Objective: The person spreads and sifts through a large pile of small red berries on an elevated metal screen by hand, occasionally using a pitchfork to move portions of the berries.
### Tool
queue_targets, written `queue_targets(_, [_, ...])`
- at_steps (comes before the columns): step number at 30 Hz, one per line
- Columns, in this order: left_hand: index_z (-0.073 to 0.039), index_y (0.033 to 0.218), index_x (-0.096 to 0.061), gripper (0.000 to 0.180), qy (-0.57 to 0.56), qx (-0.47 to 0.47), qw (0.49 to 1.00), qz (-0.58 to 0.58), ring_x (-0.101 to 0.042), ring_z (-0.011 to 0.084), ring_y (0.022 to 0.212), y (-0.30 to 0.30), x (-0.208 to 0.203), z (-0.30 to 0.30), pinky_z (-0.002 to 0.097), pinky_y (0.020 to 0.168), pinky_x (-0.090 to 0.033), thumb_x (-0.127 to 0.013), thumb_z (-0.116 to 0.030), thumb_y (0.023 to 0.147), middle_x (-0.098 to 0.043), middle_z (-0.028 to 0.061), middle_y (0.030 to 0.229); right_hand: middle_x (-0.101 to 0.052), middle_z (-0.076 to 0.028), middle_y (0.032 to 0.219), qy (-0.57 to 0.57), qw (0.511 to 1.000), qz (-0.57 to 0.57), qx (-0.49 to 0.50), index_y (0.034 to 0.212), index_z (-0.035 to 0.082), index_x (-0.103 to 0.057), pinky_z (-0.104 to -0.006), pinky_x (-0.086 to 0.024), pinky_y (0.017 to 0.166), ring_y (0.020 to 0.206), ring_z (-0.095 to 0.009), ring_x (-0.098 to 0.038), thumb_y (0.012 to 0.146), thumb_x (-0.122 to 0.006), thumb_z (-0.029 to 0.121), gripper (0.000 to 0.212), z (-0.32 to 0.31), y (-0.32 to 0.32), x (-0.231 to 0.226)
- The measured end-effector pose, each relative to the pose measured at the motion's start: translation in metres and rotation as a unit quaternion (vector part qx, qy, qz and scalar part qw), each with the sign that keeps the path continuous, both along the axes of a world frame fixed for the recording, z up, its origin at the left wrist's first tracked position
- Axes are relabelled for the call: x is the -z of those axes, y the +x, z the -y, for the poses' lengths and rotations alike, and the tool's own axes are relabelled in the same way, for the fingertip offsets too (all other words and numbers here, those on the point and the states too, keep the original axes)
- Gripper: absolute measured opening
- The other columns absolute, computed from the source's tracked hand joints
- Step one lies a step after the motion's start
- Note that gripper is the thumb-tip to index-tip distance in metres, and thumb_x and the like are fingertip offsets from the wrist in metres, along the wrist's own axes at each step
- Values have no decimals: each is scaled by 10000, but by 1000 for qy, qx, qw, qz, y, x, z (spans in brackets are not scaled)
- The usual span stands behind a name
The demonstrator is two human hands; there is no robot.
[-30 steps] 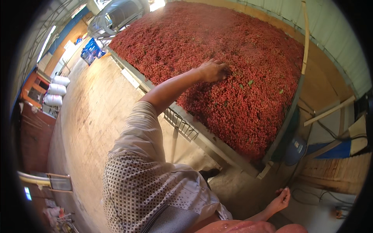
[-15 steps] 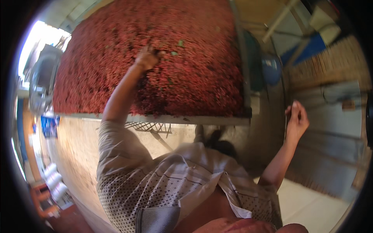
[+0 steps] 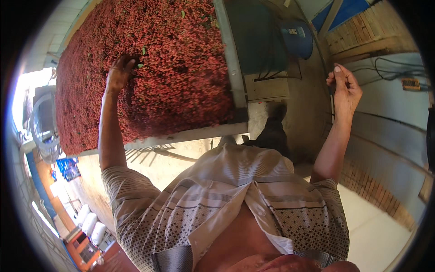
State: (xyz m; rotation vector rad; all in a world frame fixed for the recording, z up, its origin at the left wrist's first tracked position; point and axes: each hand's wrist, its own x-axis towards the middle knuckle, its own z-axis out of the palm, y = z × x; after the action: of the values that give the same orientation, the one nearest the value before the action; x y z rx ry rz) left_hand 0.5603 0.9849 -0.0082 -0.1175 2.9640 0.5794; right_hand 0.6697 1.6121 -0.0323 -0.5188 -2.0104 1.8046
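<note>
A large tray (image 3: 181, 134) with a pale rim stands in front of me, heaped with small red berries (image 3: 181, 72) with stems and a few green leaves (image 3: 143, 51) among them. My left hand (image 3: 119, 75) rests on the berries at the left part of the heap, thumb apart from the fingers. Its fingertips are partly hidden in shadow; I see nothing held. Off to the right, beyond the tray, my right hand (image 3: 346, 93) is raised in the air. Its fingers are curled in toward the thumb, with nothing visible in them.
Past the tray's right side are a dark green container (image 3: 253, 41) and a blue barrel (image 3: 297, 38). A cable with an orange-brown block (image 3: 411, 84) lies at the right. Rake-like prongs (image 3: 149, 152) show below the tray's front rim. White rolls (image 3: 89, 224) stand lower left.
My view has swung to the right, so the tray sits further left in the picture. My left hand remains on the berries, and my right hand is slightly higher in view, still raised.
</note>
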Motion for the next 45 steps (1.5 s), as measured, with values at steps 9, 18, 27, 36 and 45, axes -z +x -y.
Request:
queue_targets(9, [-62,1454,-516,600,-101,-134,979,-119,-459,370,1404,69,-34,-143,459,1137,-426,-648,-418,990,-455,219,1534,-691,-24,947,144,970,36,-191,1195,-11,-691,-247,-510,755,837,-82,-614,990,-688,169,273,-101,-92,36])
queue_targets(18, [-41,1441,-505,584,-83,-57,982,-158,-454,365,1396,118,-33,-245,527,1210,-304,-617,-402,995,-508,209,1474,-702,-134,1200,159,909,-27,-385,1290,-13,-634,-316,-521,947,1091,-193,-671,973,-694,178,375,-31,-159,-37])
queue_targets(27, [-7,1213,-636,320,-3,-274,897,-347,-545,361,1310,184,10,-312,524,1177,-328,-698,-74,906,-611,175,1333,-590,-210,1395,323,771,-124,-535,1419,15,-535,-444,-481,1045,1279,-361,-577,932,-711,227,560,121,-277,-78])
queue_targets(36, [-9,1469,-420,578,-59,-484,823,-291,-315,411,1477,201,61,-370,486,1206,-276,-639,-144,952,-347,227,1573,-226,-207,1649,487,601,-167,-611,1606,128,-266,-577,-386,1162,1477,-428,-318,909,-706,526,915,381,-455,-46])
queue_targets(45, [22,1456,-425,562,27,-510,808,-294,-299,385,1497,196,68,-375,470,1207,-290,-612,-187,969,-309,245,1594,-407,-215,1550,579,584,-26,-569,1575,70,-300,-568,-437,1128,1409,-416,-418,847,-700,635,1005,500,-490,-21])
